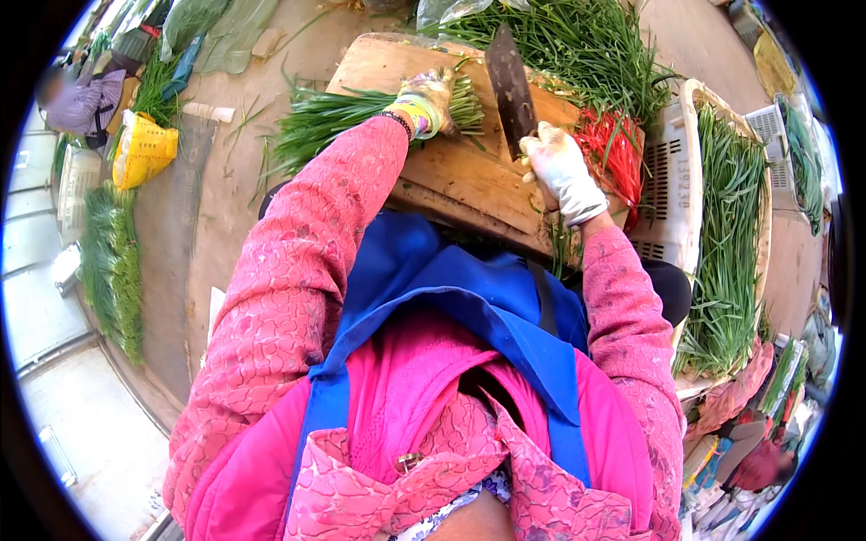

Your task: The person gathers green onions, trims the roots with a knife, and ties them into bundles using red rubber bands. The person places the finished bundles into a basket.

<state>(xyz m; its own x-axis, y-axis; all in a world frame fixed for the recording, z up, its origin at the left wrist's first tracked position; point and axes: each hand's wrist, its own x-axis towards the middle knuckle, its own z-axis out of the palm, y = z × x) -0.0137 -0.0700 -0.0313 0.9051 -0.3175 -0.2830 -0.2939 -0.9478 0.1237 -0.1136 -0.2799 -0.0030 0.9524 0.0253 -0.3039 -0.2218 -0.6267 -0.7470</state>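
Note:
My left hand [425, 103], in a stained glove, grips a bundle of long green leafy stalks [338, 122] near its cut ends. The bundle lies across a wooden board [467, 179], leaves pointing left and pale stem ends pointing right. In my gloved right hand [558, 169] is the handle of a wide, dark-bladed cleaver [511, 84]. Its blade points away from me above the board, apart from the stem ends. A bunch of red plastic ties [612, 152] lies at the board's right end, beside my right hand.
A heap of loose green stalks [568, 47] lies beyond the board. At right stands a white plastic crate [691, 135] filled with greens. Tied bundles [111, 270] and a yellow bag [144, 152] rest at left. A person [84, 101] sits at far left, another [758, 466] at lower right.

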